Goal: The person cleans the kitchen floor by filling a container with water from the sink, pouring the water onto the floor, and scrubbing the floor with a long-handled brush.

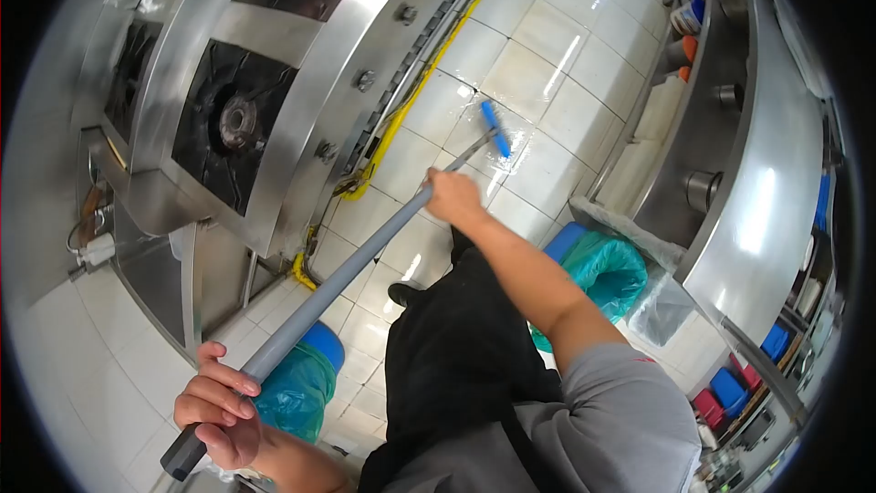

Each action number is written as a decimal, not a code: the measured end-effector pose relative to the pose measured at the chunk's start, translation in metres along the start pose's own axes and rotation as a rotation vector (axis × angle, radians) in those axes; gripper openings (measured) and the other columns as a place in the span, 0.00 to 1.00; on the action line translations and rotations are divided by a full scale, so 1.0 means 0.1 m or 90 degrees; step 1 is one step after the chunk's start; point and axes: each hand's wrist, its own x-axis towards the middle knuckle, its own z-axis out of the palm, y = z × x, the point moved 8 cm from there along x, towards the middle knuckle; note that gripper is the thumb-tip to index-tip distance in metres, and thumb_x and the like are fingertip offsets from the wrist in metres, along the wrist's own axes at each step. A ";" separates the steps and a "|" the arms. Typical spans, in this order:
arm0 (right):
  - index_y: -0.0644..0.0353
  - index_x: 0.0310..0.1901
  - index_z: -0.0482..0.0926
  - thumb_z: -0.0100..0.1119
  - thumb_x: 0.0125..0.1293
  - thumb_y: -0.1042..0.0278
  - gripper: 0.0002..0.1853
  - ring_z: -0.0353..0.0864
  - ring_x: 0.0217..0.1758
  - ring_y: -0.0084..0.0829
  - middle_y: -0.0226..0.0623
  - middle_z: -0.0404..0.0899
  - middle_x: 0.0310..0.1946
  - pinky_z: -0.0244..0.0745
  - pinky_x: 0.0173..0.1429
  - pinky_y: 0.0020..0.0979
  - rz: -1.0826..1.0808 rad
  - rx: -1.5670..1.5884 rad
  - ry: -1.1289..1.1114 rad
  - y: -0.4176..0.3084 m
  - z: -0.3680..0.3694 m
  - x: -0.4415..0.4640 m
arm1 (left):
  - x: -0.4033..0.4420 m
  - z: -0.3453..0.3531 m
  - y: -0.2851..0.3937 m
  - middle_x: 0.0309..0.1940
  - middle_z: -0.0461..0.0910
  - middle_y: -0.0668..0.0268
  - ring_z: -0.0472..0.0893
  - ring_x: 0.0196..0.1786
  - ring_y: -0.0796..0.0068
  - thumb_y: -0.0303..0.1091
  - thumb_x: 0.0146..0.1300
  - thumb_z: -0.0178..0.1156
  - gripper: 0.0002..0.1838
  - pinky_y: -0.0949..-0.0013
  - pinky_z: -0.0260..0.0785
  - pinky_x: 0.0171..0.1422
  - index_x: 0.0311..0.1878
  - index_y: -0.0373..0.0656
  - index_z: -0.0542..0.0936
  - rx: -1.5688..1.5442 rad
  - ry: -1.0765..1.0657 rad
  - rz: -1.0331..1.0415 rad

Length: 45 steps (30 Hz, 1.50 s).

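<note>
A long-handled floor brush slants across the view, its grey pole (339, 279) running from lower left up to a blue bristle head (495, 129) on the white tiles. My right hand (453, 196) is closed around the pole's far half, the arm stretched forward. Near the black-capped end of the pole, my left hand (217, 409) holds it loosely, fingers curled over it and thumb below. Shiny wet tiles (511, 68) surround the brush head.
On the left stands a steel gas range (239, 119) with a yellow pipe (401, 111) along its lower front. A steel counter with shelves (671, 155) lines the right. Bins with green liners (607, 274) (297, 393) flank my legs.
</note>
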 end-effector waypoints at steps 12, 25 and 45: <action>0.56 0.48 0.81 0.55 0.67 0.66 0.11 0.84 0.51 0.46 0.46 0.84 0.45 0.81 0.52 0.44 -0.060 -0.248 -0.116 0.65 0.52 1.65 | -1.16 0.74 -1.72 0.55 0.79 0.47 0.72 0.68 0.45 0.46 0.72 0.57 0.16 0.46 0.57 0.74 0.41 0.41 0.74 0.029 0.120 -0.298; 0.62 0.47 0.79 0.58 0.62 0.68 0.13 0.84 0.45 0.48 0.53 0.83 0.37 0.81 0.46 0.47 -0.140 -0.166 -0.214 -0.78 1.25 0.15 | -2.20 -0.90 -0.50 0.45 0.79 0.51 0.80 0.52 0.51 0.55 0.70 0.56 0.23 0.35 0.67 0.65 0.36 0.41 0.71 0.049 0.308 -0.298; 0.60 0.45 0.77 0.57 0.64 0.62 0.12 0.83 0.47 0.53 0.54 0.83 0.38 0.77 0.50 0.50 -0.041 -0.012 -0.235 -1.21 1.61 -0.15 | -1.29 -1.40 -0.16 0.25 0.78 0.64 0.83 0.40 0.58 0.43 0.66 0.62 0.15 0.47 0.61 0.68 0.31 0.46 0.69 0.054 0.239 -0.181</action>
